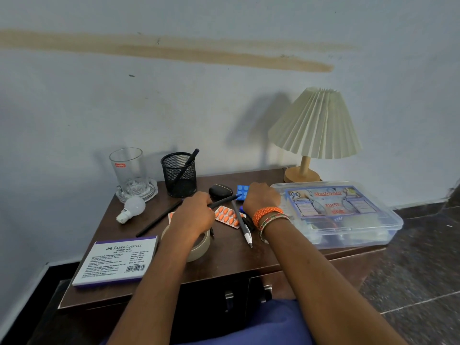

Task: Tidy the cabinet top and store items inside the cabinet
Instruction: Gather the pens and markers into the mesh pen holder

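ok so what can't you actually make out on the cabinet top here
Head view only:
- Blue pill strip: mostly covered by the right hand.
- Tape roll: its near side hidden by the left forearm.
- Left hand: closed on a black pen, whose grip end is hidden in the fist.
- First aid box: contents blurred behind the cloudy lid.
- Stamp pad box: small print unreadable.

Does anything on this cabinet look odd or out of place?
Yes: a loose bulb lies on its side by the glass, and pill strips and pens lie scattered mid-top. Nothing looks spilled or broken.
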Demonstrator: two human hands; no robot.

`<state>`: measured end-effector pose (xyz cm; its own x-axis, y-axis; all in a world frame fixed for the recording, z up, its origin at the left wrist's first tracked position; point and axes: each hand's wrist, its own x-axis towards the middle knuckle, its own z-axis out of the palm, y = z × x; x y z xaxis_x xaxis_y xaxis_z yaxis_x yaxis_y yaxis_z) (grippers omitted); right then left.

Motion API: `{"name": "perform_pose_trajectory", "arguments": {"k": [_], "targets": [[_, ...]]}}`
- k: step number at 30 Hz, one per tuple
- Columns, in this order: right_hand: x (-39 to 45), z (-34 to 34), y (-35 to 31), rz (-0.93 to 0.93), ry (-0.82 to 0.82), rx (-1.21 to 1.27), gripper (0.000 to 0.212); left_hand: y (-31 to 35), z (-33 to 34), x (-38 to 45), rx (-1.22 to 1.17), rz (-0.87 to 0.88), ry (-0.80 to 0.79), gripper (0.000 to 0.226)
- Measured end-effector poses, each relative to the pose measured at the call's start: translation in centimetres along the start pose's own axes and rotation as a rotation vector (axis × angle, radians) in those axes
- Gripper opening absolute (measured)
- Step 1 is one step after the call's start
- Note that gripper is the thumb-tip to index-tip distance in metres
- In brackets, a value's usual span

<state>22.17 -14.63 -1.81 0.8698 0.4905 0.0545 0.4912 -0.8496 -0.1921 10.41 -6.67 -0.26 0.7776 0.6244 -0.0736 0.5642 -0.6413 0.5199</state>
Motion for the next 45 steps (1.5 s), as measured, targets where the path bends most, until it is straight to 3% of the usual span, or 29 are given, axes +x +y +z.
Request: {"name": "perform_pose_trajectory", "arguments": {"k": [5,10,17,20,25,28,33,40,45], "targets": [[-0.3,-0.2,0.0,0.009,0.011,0.038,0.035,-0.4,-0.1,0.0,0.009,-0.001,0.005,0.025],[-0.1,-0.8,0.0,0.013,0.086,0.224,0.03,-1.2,-0.3,0.1,-0.05,-0.036,0.121,0.022],[0.0,-1.1,-1.1,-0.08,0.301,0.856,0.02,-2.1,-0.8,0.4,-0.208,-0.004,0.34,0.023],[-0.3,-1.2,-1.7,-0.072,0.282,1.118,0.014,-2.2,-0.9,0.5,-0.217,0.011,0.387,0.025],[0.0,-1.7,-1.7,0.023,0.213,1.35,0.004,-2.4,-1.0,0.6,-0.226,0.032,0.414,0.025],[0.2,-2.0,-1.8,0.105,0.175,1.514,0.012,-2.3,-1.0,0.6,-0.22,0.038,0.404,0.026],[0.4,-1.6,-2.1,0.089,0.228,1.402,0.014,-2.1,-1.1,0.5,-0.221,0.052,0.41,0.027],[0.4,-1.6,-2.1,0.015,0.159,1.402,0.012,-2.1,-1.1,0.5,-0.289,0.068,0.354,0.029],[0.3,-1.7,-2.0,0.098,0.204,1.497,0.013,-2.0,-1.2,0.2,-0.278,0.069,0.382,0.028]]}}
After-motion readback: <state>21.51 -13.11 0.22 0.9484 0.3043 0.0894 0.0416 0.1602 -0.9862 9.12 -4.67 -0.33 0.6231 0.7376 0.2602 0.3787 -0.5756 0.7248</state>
